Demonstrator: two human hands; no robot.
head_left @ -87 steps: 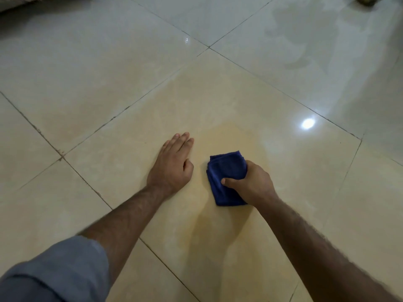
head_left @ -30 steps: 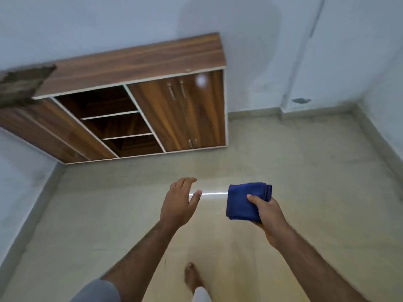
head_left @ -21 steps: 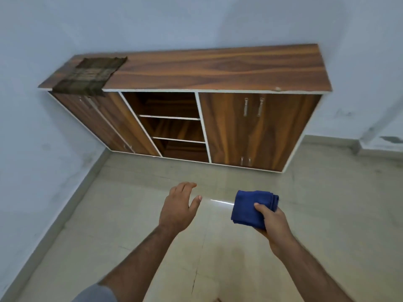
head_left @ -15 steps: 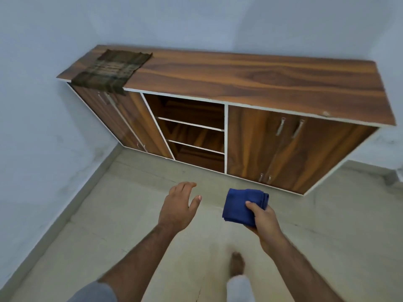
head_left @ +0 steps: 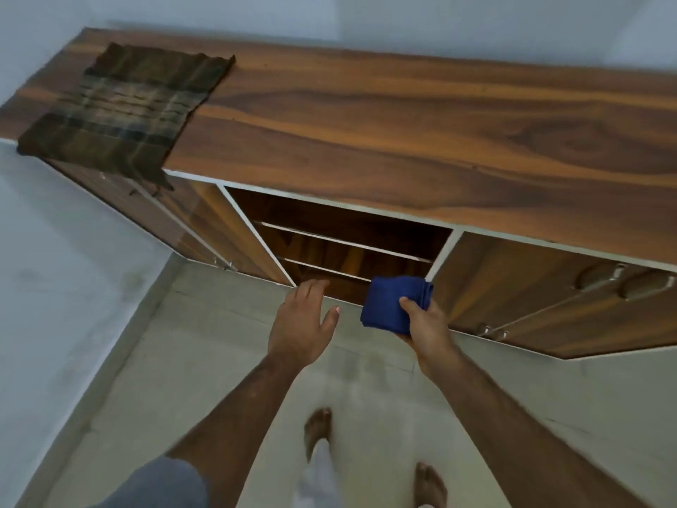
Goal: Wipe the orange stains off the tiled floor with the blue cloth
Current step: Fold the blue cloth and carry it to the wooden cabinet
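A low wooden cabinet (head_left: 403,141) blocks the way ahead, wall to wall. Its worktop lies bare along the middle and right; a dark checked cloth (head_left: 117,111) covers the left end and hangs over the front edge. The middle bay (head_left: 340,247) stands open, split by two shelves. Closed doors (head_left: 549,298) flank it. The tiled floor (head_left: 205,361) before it is open.

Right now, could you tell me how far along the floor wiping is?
Done, apparently: no orange stains show on the tiled floor in view. In hand: the right hand holds the folded blue cloth off the floor, in front of the wooden cabinet; the left hand is open and empty. Left: any stains out of view; I can't check those.
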